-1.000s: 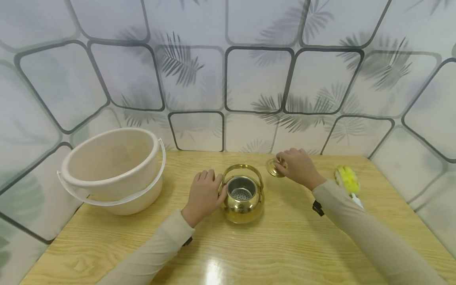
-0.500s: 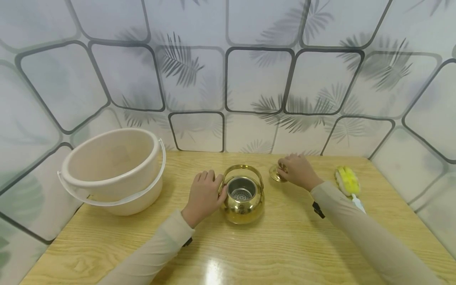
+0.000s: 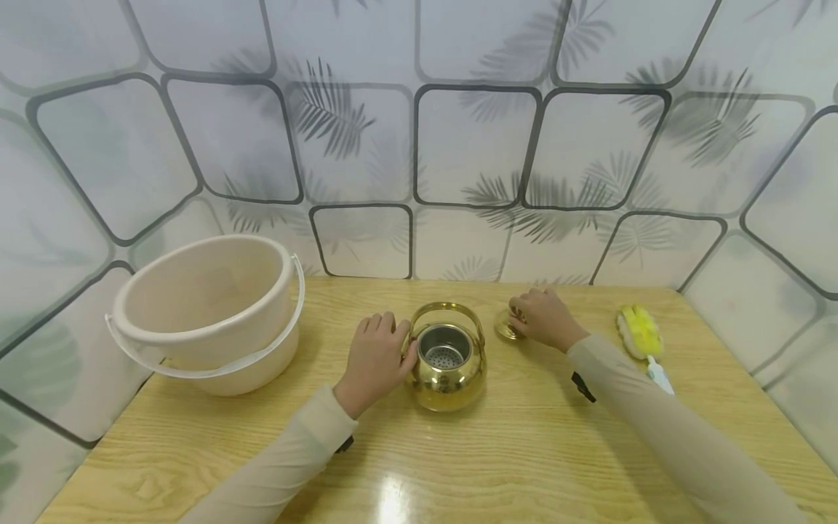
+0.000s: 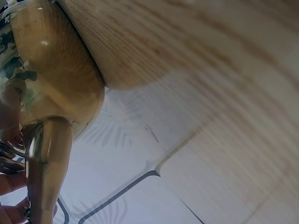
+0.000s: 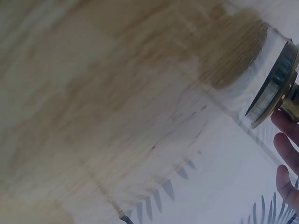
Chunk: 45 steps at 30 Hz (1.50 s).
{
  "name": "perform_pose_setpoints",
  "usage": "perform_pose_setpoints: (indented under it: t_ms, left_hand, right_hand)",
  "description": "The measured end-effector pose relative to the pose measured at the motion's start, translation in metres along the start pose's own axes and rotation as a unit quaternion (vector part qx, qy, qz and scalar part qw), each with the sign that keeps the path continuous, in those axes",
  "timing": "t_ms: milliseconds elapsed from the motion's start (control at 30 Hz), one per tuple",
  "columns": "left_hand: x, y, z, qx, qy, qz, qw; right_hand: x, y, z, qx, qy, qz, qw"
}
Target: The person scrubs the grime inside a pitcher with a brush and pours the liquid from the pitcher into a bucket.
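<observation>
Round, polished gold-coloured metal kettle [image 3: 447, 389] is standing open-topped on the pale wood-grain desk [image 3: 511, 451], its arched handle [image 3: 447, 306] upright, just beside the left hand [image 3: 373, 360]. That hand is resting back-upward on an extended forearm, fingers loosely straight, thumb touching the kettle's side. The right hand [image 3: 546, 318] is bending down at the wrist, its curled fingers pinching a small round gold-coloured metal lid [image 3: 504, 326]; whether the lid is touching the desk is unclear. Well left of the left fingers, a cream plastic bucket [image 3: 196, 353] is standing; right of the right fingers, a yellow-and-white brush [image 3: 638, 332] is lying.
</observation>
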<state>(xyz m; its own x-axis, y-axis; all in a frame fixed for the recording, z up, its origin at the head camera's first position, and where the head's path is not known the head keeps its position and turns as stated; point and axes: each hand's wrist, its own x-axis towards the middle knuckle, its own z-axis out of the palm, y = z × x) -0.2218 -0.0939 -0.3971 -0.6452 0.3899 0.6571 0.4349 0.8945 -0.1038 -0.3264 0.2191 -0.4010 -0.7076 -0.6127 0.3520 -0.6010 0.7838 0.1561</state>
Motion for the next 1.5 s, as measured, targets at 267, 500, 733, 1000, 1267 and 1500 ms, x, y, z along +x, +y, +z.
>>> perform_pose_setpoints:
  t_ms: [267, 500, 733, 1000, 1267, 1500]
  left_hand:
    - [0.000, 0.000, 0.001, 0.003, 0.003, 0.002, 1.0000]
    - [0.000, -0.001, 0.001, 0.002, 0.005, 0.003, 1.0000]
    - [0.000, -0.001, 0.001, 0.005, 0.006, 0.004, 1.0000]
    - [0.000, -0.001, 0.001, 0.002, 0.001, 0.000, 1.0000]
    - [-0.001, -0.001, 0.001, 0.002, 0.003, 0.000, 1.0000]
    - [-0.001, -0.001, 0.001, 0.004, 0.013, 0.003, 0.9999]
  right_hand:
    - [-0.001, 0.003, 0.008, -0.003, -0.015, 0.005, 1.000]
    - [-0.002, 0.004, 0.010, -0.010, -0.027, 0.009, 1.000]
    - [-0.003, 0.004, 0.011, -0.004, -0.027, 0.012, 1.000]
    - [-0.004, 0.005, 0.012, -0.008, -0.020, 0.011, 1.000]
    - [-0.006, 0.005, 0.010, -0.018, -0.006, 0.003, 1.000]
    - [-0.009, 0.003, 0.004, -0.019, 0.021, -0.012, 1.000]
